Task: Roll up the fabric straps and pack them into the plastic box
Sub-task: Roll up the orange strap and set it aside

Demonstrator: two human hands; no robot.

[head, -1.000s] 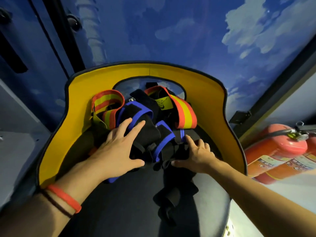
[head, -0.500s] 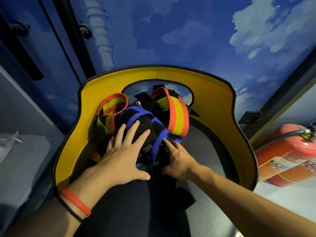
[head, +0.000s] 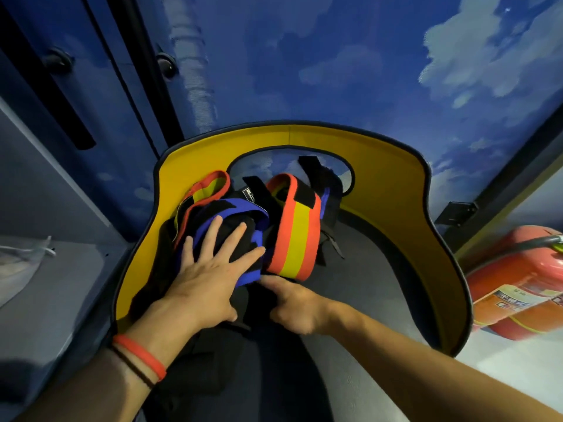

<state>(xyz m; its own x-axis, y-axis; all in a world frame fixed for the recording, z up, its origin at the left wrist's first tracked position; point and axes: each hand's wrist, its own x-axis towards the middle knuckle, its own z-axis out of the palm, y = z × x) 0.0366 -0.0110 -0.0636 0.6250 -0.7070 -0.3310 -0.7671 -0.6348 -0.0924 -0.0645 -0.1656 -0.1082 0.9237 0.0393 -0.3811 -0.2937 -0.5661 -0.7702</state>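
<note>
A heap of fabric straps lies on a seat with a yellow curved backrest (head: pixel 396 208). My left hand (head: pixel 210 278) presses flat, fingers spread, on a black strap bundle with blue edging (head: pixel 240 208). To its right stands an orange and yellow striped strap loop (head: pixel 298 239). A second striped strap (head: pixel 210 185) pokes out behind the bundle at the left. My right hand (head: pixel 295 306) is at the near edge of the heap, thumb out, with its fingers tucked into black strap fabric (head: pixel 253 300) under the bundle. More black strap (head: pixel 213 360) trails toward me over the seat front.
The grey seat surface (head: pixel 371 269) is bare to the right of the heap. Two red fire extinguishers (head: pixel 518 284) lie on the floor at the right. A grey ledge (head: pixel 45 300) runs along the left, and a blue cloud-patterned wall (head: pixel 335 71) rises behind.
Both hands have pushed the strap heap leftward and back against the backrest. My right hand has slid left and its fingers have gone under the bundle. The striped loop now stands upright.
</note>
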